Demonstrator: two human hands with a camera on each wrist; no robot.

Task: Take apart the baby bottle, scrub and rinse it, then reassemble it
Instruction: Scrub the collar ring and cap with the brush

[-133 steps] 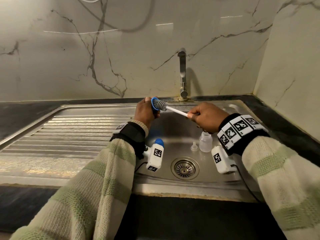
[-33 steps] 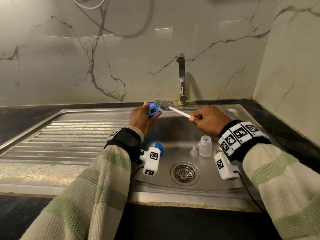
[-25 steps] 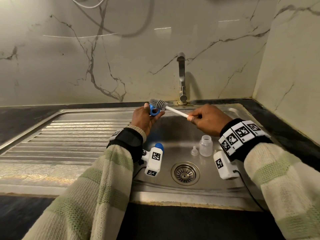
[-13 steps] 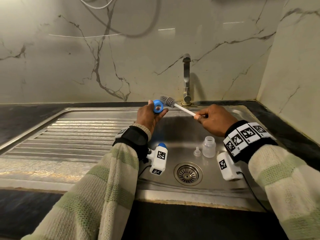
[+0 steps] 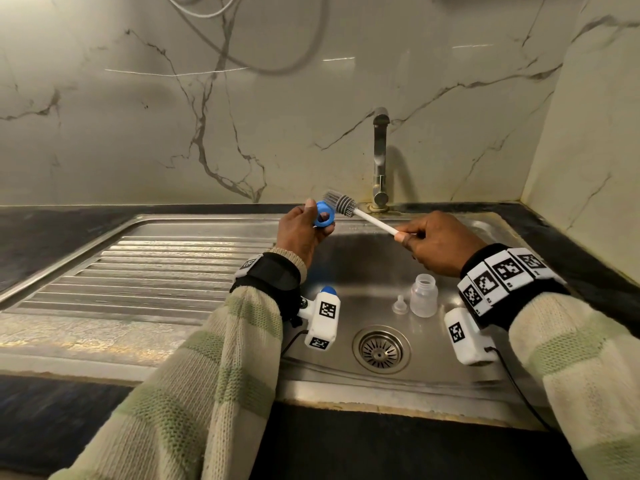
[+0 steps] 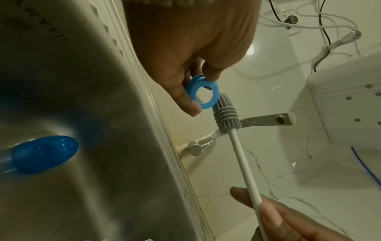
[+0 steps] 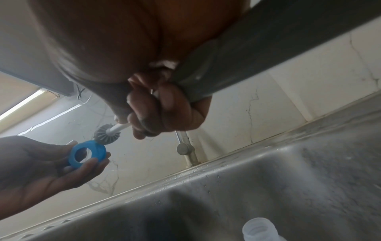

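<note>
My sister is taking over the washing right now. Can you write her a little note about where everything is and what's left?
Left hand pinches the blue ring over the sink.
Right hand grips the brush by its white handle; the bristles are against the ring's outer edge, not through its hole.
Bottle stands upright and open in the basin, the nipple beside it.
Done: bottle taken apart.
Left: finish scrubbing the ring; whether bottle and nipple are scrubbed can't be told. Then rinse under the tap, which isn't running, and reassemble.
</note>
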